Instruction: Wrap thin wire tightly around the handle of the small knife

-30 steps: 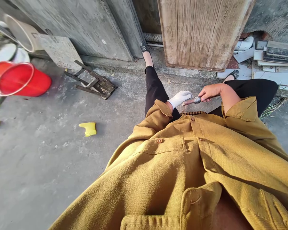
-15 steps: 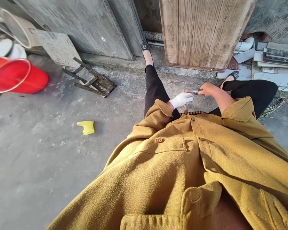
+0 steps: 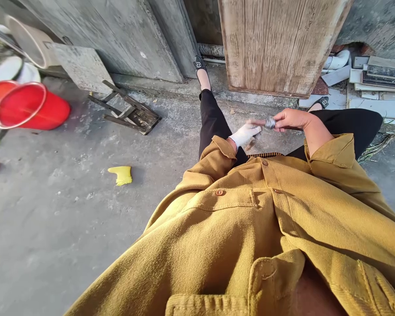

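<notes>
Leftward goes the silver-banded brown rod (image 3: 263, 123) since half a second ago, its tip now beyond the far edge of the glove; whether they touch is unclear. Bare right hand (image 3: 289, 119): fingers wrapped round the rod, hiding part of its right side. White-gloved left hand (image 3: 242, 134): fingers bent, hold impossible to tell. Near them, a small brownish piece (image 3: 251, 144) is blurred. Work seems underway; nothing looks finished, and what remains can't be judged.

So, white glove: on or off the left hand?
On. The white glove covers the left hand down to the wrist; the right hand is bare.
</notes>
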Motion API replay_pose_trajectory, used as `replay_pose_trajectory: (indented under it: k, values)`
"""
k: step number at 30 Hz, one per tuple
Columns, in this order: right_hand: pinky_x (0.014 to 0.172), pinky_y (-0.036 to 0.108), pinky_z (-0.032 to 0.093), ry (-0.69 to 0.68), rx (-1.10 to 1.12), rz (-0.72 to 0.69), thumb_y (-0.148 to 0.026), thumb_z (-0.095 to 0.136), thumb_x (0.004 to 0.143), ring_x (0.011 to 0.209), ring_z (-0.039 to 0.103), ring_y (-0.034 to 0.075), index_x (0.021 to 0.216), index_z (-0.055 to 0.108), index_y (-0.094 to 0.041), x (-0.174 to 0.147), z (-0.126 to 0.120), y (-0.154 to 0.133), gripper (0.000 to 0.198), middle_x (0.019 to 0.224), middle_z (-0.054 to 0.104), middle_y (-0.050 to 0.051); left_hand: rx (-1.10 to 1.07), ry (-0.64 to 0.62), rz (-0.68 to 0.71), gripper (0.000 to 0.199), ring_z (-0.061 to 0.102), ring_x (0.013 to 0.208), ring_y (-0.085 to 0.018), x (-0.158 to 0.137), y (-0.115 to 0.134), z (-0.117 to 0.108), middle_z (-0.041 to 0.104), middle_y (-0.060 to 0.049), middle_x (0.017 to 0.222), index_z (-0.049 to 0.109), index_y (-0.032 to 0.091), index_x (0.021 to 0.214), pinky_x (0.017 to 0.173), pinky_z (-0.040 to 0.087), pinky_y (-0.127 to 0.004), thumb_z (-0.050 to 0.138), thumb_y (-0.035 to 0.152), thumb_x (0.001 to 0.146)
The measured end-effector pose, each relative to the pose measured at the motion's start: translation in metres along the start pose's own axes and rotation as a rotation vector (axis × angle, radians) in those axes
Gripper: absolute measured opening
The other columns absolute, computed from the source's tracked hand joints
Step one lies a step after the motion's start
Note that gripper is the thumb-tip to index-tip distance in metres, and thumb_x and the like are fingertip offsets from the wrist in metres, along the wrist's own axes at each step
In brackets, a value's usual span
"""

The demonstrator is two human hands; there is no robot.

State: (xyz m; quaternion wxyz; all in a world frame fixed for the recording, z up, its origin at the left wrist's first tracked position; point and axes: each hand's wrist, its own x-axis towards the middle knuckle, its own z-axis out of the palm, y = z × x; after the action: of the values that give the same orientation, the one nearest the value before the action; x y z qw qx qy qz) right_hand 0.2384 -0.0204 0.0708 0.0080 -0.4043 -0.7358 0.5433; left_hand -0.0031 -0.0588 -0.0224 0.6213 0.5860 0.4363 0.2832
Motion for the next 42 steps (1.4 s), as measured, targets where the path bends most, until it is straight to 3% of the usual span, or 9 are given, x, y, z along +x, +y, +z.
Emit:
replay_pose_trajectory:
  k: [4,8,17,22,24,28,33,36,42]
  values:
    - [0.062,0.027,0.050,0.494,0.275,-0.065,-0.062,0.076,0.093,0.065,0.056,0.014,0.080,0.061,-0.020,0.005,0.007,-0.007,0.047,0.077,0.067,0.006,0.013,-0.021,-0.009,0.027,0.058,0.062,-0.010,-0.003,0.002,-0.002,0.065,-0.002,0.074,0.066,0.015,0.086,0.069,0.050,-0.023,0.066,0.033,0.105]
    - [0.061,0.025,0.050,0.652,0.181,0.124,-0.057,0.072,0.100,0.064,0.060,0.014,0.084,0.066,-0.018,0.018,0.009,0.000,0.043,0.074,0.067,0.006,0.075,-0.051,-0.036,0.023,0.050,0.055,-0.009,-0.006,0.005,0.003,0.056,0.002,0.063,0.068,0.016,0.086,0.061,0.043,-0.022,0.071,0.032,0.101]
    - [0.070,0.030,0.048,0.056,-0.464,0.527,-0.036,0.078,0.093,0.069,0.065,0.019,0.074,0.069,-0.020,0.032,0.012,0.019,0.027,0.069,0.068,0.005,0.139,-0.125,0.007,0.019,0.045,0.053,-0.010,-0.003,-0.004,0.005,0.056,0.002,0.061,0.071,0.014,0.082,0.057,0.035,-0.024,0.062,0.025,0.094]
    - [0.064,0.029,0.047,-0.473,-0.325,0.325,-0.058,0.084,0.079,0.059,0.056,0.014,0.076,0.072,-0.020,0.020,0.012,0.015,0.040,0.065,0.065,0.001,0.116,-0.088,0.000,0.017,0.047,0.058,-0.011,0.003,-0.009,0.004,0.058,0.002,0.066,0.068,0.014,0.083,0.061,0.037,-0.024,0.068,0.029,0.092]
    - [0.067,0.029,0.048,-0.422,-0.222,0.176,-0.061,0.081,0.081,0.065,0.058,0.015,0.077,0.072,-0.019,0.009,0.006,0.010,0.043,0.071,0.068,0.002,0.069,-0.036,0.036,0.020,0.051,0.063,-0.012,0.005,-0.009,0.002,0.061,0.001,0.071,0.067,0.014,0.082,0.065,0.041,-0.025,0.072,0.030,0.092]
    - [0.070,0.030,0.051,0.167,0.087,-0.011,-0.063,0.078,0.087,0.071,0.061,0.017,0.082,0.068,-0.019,-0.003,-0.003,0.001,0.045,0.080,0.070,0.006,-0.049,0.011,0.058,0.025,0.054,0.065,-0.012,0.003,-0.004,-0.004,0.063,-0.002,0.072,0.067,0.015,0.084,0.068,0.045,-0.025,0.065,0.031,0.102]
    - [0.064,0.028,0.051,0.650,0.186,0.053,-0.063,0.073,0.098,0.065,0.059,0.015,0.087,0.066,-0.019,0.011,-0.002,0.008,0.046,0.075,0.066,0.005,0.000,-0.030,-0.019,0.025,0.050,0.058,-0.010,-0.005,0.006,-0.002,0.059,0.000,0.063,0.067,0.016,0.085,0.061,0.041,-0.024,0.069,0.033,0.103]
    - [0.069,0.028,0.050,0.601,-0.106,0.282,-0.044,0.074,0.101,0.068,0.065,0.016,0.091,0.074,-0.015,0.022,0.001,0.015,0.030,0.072,0.069,0.005,0.016,-0.073,-0.028,0.020,0.048,0.057,-0.010,-0.008,0.007,0.001,0.058,0.001,0.060,0.070,0.014,0.087,0.061,0.040,-0.024,0.073,0.030,0.099]
    - [0.076,0.033,0.050,0.035,-0.524,0.535,-0.032,0.083,0.092,0.077,0.071,0.023,0.083,0.081,-0.019,0.035,0.019,0.018,0.016,0.070,0.071,0.006,0.056,-0.141,-0.040,0.020,0.046,0.054,-0.008,-0.003,-0.003,0.003,0.059,0.001,0.064,0.069,0.014,0.080,0.056,0.033,-0.024,0.071,0.029,0.093]
